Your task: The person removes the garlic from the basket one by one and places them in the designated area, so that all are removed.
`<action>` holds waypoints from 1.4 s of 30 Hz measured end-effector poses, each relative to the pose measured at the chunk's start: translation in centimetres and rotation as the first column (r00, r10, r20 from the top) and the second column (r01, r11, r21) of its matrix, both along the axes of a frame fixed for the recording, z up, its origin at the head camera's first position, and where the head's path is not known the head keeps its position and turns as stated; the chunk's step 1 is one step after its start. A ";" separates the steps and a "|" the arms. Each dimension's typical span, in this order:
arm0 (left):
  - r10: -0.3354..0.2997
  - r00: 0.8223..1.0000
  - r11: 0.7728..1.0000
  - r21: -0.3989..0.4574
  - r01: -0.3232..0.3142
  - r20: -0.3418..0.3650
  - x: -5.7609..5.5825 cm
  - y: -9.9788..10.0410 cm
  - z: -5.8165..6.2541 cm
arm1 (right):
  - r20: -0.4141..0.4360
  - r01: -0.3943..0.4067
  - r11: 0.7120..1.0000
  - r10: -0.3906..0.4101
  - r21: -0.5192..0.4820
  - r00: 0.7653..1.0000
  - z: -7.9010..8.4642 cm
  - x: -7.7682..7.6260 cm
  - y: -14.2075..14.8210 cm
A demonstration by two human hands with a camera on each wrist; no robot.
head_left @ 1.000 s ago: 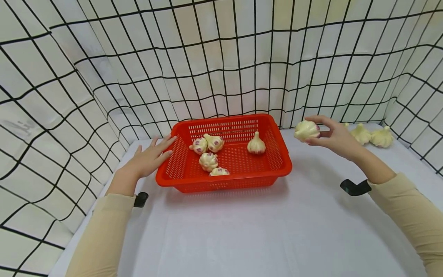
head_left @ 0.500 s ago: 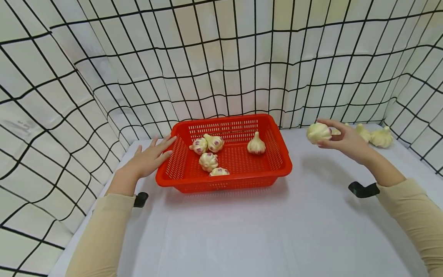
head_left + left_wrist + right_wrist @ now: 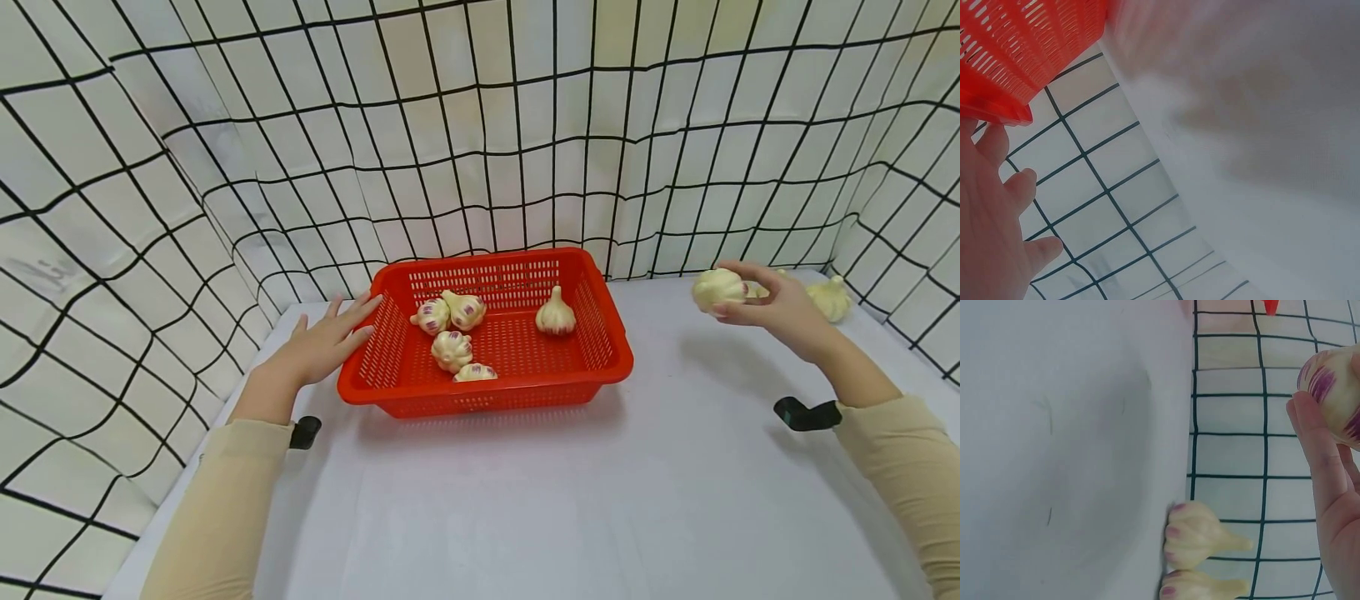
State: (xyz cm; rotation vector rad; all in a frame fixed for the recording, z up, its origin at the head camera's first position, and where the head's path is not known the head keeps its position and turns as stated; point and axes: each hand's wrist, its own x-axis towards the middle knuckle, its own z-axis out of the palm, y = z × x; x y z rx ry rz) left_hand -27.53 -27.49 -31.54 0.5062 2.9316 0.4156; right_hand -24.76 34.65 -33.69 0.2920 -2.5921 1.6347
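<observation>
My right hand (image 3: 787, 308) pinches a garlic bulb (image 3: 716, 290) between thumb and fingers, held above the white table to the right of the red basket (image 3: 495, 397). In the right wrist view the held garlic shows purple streaks at the right edge. My left hand (image 3: 318, 346) has its fingers spread, the fingertips at the basket's left rim; the left wrist view shows them just below the red rim (image 3: 997, 112). Inside the basket, a cluster of garlic bulbs (image 3: 452, 351) lies to the left, and a single bulb (image 3: 556, 312) stands upright at the right.
More garlic bulbs (image 3: 828, 297) rest on the table at the back right, partly hidden behind my right hand; two of these bulbs (image 3: 1194, 536) show in the right wrist view. Black netting (image 3: 480, 153) over white sheeting encloses the table's back and sides.
My right hand has moved to the right, away from the basket, carrying the garlic bulb. It now covers more of the bulbs behind it. My left hand and the basket have stayed put.
</observation>
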 end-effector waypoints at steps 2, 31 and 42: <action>0.000 1.000 1.000 0.000 0.000 0.000 0.0 0.0 0.1 | -0.001 0.010 1.000 -0.010 0.005 1.000 -0.1 0.0 0.4; -0.002 1.000 1.000 0.013 0.002 0.001 0.3 0.0 0.0 | 0.098 0.032 0.998 -0.026 -0.058 0.995 -3.6 -1.0 5.2; 0.000 1.000 1.000 0.013 0.000 0.000 0.2 0.1 0.0 | 0.189 0.039 0.995 -0.057 0.094 0.980 -4.1 -1.3 6.3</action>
